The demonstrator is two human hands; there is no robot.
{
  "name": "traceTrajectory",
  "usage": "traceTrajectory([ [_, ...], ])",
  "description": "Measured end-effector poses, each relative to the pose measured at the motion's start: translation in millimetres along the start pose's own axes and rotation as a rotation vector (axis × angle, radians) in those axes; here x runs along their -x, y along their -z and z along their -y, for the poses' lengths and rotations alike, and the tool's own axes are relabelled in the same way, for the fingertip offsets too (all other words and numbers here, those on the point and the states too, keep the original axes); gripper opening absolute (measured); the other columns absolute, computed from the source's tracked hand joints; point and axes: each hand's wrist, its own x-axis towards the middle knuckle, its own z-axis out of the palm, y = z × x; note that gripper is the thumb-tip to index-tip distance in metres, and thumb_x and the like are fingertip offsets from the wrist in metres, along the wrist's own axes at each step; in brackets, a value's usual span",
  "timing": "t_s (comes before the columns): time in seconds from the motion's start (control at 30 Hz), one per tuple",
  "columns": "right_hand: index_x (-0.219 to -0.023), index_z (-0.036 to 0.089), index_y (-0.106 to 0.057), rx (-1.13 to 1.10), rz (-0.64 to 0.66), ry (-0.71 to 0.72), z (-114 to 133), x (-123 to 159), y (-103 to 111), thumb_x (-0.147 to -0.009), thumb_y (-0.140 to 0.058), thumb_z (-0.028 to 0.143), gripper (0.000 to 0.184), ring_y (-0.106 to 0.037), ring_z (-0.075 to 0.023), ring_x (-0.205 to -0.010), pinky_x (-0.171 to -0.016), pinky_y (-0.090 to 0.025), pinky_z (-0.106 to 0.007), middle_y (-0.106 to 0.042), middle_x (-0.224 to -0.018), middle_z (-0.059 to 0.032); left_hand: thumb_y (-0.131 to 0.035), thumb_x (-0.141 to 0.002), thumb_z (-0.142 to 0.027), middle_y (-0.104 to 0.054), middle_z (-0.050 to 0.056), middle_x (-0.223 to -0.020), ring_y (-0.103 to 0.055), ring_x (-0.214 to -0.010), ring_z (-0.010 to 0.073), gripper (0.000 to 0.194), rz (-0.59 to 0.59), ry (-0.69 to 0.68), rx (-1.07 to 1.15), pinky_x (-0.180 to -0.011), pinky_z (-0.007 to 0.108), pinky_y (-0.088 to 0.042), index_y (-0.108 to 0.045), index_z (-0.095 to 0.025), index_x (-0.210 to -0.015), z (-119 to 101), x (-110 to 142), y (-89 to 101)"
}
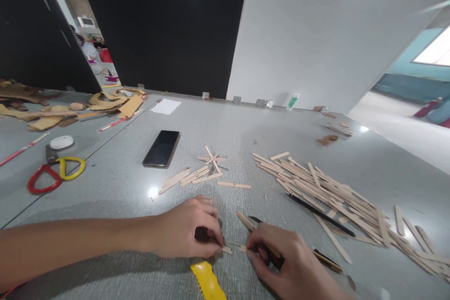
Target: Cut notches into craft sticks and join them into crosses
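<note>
My left hand [195,229] pinches a short piece of wooden craft stick [228,250] between thumb and index finger, low over the table. Facing it across a small gap, my right hand [281,255] has its fingers closed on another stick piece [242,247] with a narrowed end. A dark pointed tip [254,219] shows beyond my right fingers, and a dark slim handle [326,261] lies behind that hand; whether they are one tool I cannot tell. Another craft stick [245,221] is by the right fingertips. Under my left hand lies a yellow ridged handle [208,281].
Several craft sticks [326,192] form a heap on the right, with a black pen [321,214] beside it. Ahead are crossed sticks [213,158], a phone [161,148] and paper [166,106]. Scissors [44,179], a white mouse [61,142] and cardboard scraps [130,105] lie left.
</note>
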Motion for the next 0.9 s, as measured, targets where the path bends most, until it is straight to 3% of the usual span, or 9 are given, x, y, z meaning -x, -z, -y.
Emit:
traceTrajectory([
  [0.33,-0.089,0.021,-0.07,-0.003,0.035,0.048,6.7,-1.9,2.2,-0.091,-0.057,0.013,0.015,-0.057,-0.013,-0.06,-0.056,-0.042,-0.026,-0.065,-0.072,0.0012,-0.088,-0.077,-0.024,-0.07,-0.005,-0.075,-0.064,-0.077,0.0149,0.011,-0.01,0.111,-0.025,-0.087,0.034,-0.034,-0.078,-0.023,-0.082,-3.8,-1.8,-2.2],
  [0.9,-0.091,0.021,-0.068,-0.001,0.083,0.086,7.8,-1.4,1.9,-0.094,-0.053,0.011,0.018,-0.055,-0.0126,-0.064,-0.059,-0.04,-0.026,-0.064,-0.076,0.0011,-0.089,-0.08,-0.025,-0.073,-0.004,-0.076,-0.065,-0.08,0.0173,0.012,-0.006,0.093,-0.045,-0.089,0.037,-0.031,-0.078,-0.023,-0.082,-4.9,-0.6,-7.4],
])
